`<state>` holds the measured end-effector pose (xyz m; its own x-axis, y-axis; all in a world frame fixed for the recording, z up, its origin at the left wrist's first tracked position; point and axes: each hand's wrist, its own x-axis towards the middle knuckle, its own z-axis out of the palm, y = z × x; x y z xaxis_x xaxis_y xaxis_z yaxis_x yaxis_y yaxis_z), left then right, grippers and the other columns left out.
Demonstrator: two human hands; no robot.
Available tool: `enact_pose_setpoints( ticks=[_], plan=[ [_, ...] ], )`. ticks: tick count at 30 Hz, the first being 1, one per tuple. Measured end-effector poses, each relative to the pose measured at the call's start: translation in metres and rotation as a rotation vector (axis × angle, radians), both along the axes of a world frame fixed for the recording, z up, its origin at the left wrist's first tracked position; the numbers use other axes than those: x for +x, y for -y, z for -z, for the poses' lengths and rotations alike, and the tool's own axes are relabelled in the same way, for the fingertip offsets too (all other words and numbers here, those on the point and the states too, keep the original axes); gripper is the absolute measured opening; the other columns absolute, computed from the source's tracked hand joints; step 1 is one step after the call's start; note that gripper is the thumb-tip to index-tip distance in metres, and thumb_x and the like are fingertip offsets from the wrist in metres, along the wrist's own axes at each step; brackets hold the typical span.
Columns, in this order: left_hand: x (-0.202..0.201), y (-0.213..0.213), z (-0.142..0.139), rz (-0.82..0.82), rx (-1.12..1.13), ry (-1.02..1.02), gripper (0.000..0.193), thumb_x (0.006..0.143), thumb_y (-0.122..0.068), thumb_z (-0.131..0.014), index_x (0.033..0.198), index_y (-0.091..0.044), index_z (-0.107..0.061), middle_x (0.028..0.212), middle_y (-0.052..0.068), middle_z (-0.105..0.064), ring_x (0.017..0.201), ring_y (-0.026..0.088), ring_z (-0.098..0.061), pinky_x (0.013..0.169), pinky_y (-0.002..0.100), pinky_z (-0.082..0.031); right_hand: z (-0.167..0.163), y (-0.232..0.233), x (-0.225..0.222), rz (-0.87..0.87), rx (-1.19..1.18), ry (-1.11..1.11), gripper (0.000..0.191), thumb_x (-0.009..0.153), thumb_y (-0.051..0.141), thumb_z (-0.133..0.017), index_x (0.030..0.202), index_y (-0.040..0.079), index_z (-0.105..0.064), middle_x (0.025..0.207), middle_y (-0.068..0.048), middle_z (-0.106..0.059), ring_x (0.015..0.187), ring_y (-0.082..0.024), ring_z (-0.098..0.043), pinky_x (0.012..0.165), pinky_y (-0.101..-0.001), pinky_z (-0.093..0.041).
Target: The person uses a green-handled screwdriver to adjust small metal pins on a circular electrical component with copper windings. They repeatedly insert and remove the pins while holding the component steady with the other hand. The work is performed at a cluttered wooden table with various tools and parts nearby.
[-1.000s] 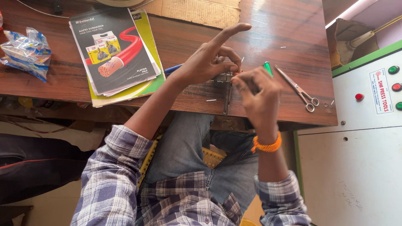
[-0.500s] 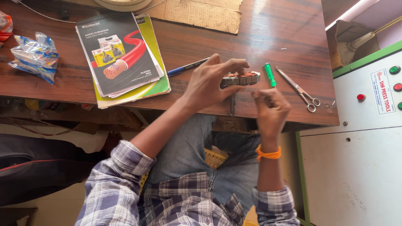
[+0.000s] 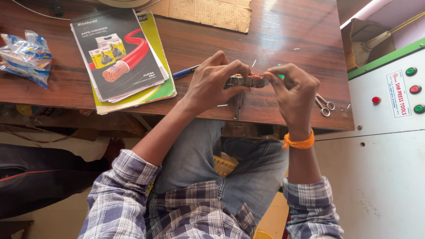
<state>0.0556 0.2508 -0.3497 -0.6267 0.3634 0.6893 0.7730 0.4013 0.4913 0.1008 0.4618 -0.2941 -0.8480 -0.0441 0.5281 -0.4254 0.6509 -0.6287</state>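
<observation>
— Fingers of the left hand: state?
— Curled and clamped round the near end of a small grey metal block with orange wire wound on top. Wrist bent, forearm rising from a rolled plaid sleeve.

— Right hand?
— Fingertips pinched together on the block's other end, knuckles up, orange thread band at the wrist. Block held between both hands just above the brown wooden table, near its front edge.

— Change against half a second ago?
— Hands closer together; right hand now raised to the block, covering most of the green marker, of which only a tip shows. A second ago the left forefinger pointed straight out; now folded.

— Other items on the table?
— Blue pen beside the left hand. Steel scissors just right of the right hand. Stack of glossy brochures with a red cable picture, well left. Thin metal strip lying under the block.

— Containers?
— Crinkled blue-and-clear plastic packet at far left, contents cannot be told. Flat cardboard sheet at the top edge.
</observation>
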Motion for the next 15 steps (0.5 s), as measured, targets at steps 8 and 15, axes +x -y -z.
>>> enact_pose_setpoints(
  ticks=[8, 15],
  plan=[
    [0.02, -0.016, 0.003, -0.067, 0.163, 0.048, 0.056, 0.08, -0.043, -0.09, 0.121, -0.018, -0.06, 0.108, -0.008, -0.071, 0.092, 0.021, -0.052, 0.088, 0.039, -0.046, 0.052, -0.017, 0.048, -0.021, -0.249, 0.171, 0.003, 0.096, 0.0, -0.076, 0.095, 0.0, -0.073, 0.084, 0.002, -0.072, 0.07, 0.002, -0.056, 0.06, -0.0172, -0.043],
    [0.022, -0.023, 0.008, -0.156, 0.122, -0.07, 0.044, 0.083, -0.032, -0.089, 0.118, -0.021, -0.066, 0.117, -0.01, -0.073, 0.093, 0.02, -0.051, 0.091, 0.036, -0.047, 0.059, -0.024, 0.039, 0.078, -0.208, 0.057, 0.01, 0.097, 0.003, -0.081, 0.096, 0.001, -0.072, 0.074, 0.005, -0.055, 0.067, 0.0, -0.041, 0.059, -0.0213, -0.031]
  ],
)
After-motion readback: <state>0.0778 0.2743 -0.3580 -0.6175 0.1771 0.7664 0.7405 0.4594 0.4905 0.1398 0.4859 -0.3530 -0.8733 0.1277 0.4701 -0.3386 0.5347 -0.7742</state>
